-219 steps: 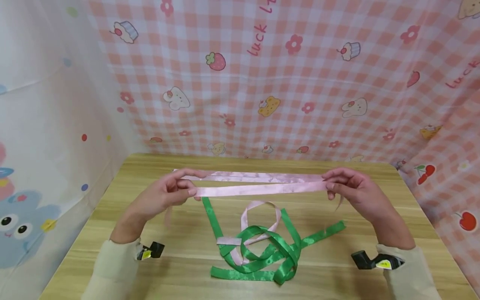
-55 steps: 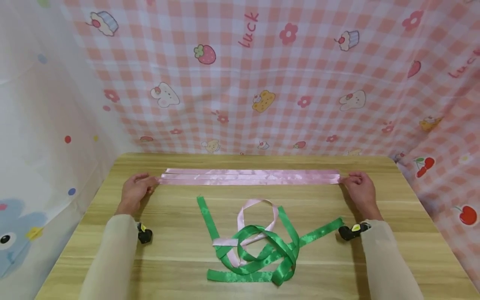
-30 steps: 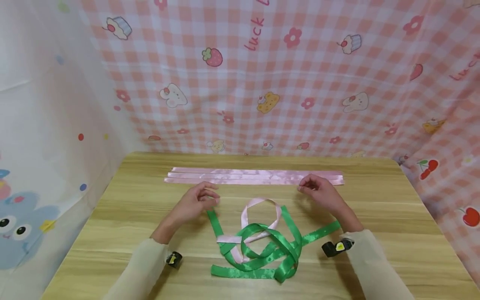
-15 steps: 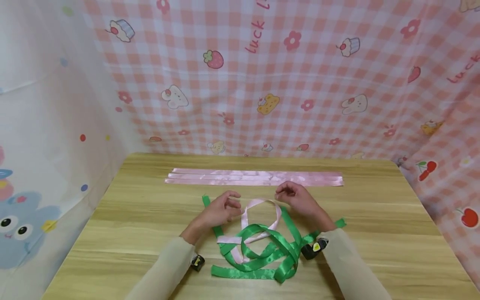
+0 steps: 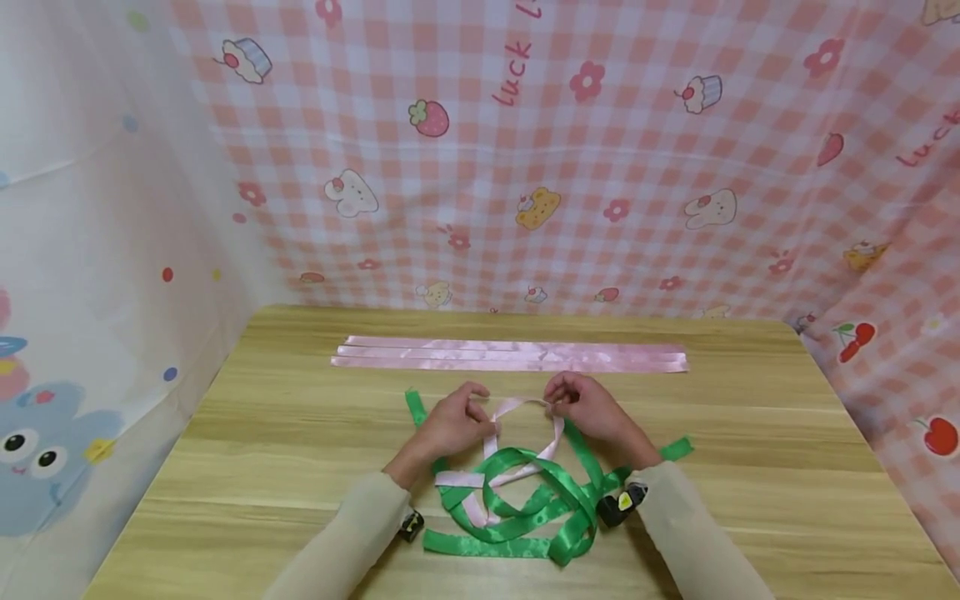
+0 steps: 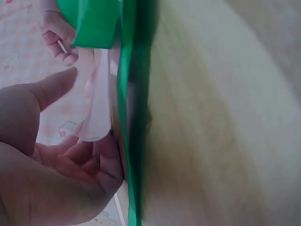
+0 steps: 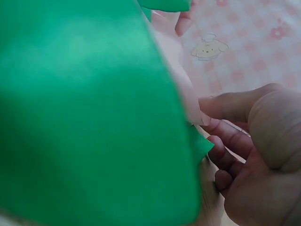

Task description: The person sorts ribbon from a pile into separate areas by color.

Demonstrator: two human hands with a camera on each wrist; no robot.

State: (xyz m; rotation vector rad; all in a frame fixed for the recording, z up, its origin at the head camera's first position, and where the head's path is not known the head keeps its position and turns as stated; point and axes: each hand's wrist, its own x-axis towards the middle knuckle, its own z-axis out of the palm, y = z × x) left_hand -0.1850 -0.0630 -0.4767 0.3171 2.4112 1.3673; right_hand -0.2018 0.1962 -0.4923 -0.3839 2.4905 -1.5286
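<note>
Pink satin makes up the looped ribbon (image 5: 490,443) at the lower centre of the head view, tangled with a glossy green satin ribbon (image 5: 562,483) that coils below and across it. The left hand (image 5: 453,419) is at the loop's upper left; in its wrist view the thumb stands well away from the bent fingers, the pink ribbon running between them, with no firm grip showing. The right hand (image 5: 596,408), at the loop's upper right, pinches the pink band between thumb and forefinger, the other fingers loosely bent.

Above the hands in the head view, pink ribbon strips (image 5: 510,353) lie flat in three parallel rows across the wood-grain table (image 5: 225,442). Checked pink cloth (image 5: 480,167) fills the top of the frame, white printed cloth (image 5: 82,233) the left edge. Cream sleeves (image 5: 693,533) enter from the bottom, a black wrist camera (image 5: 412,525) beside the left cuff.
</note>
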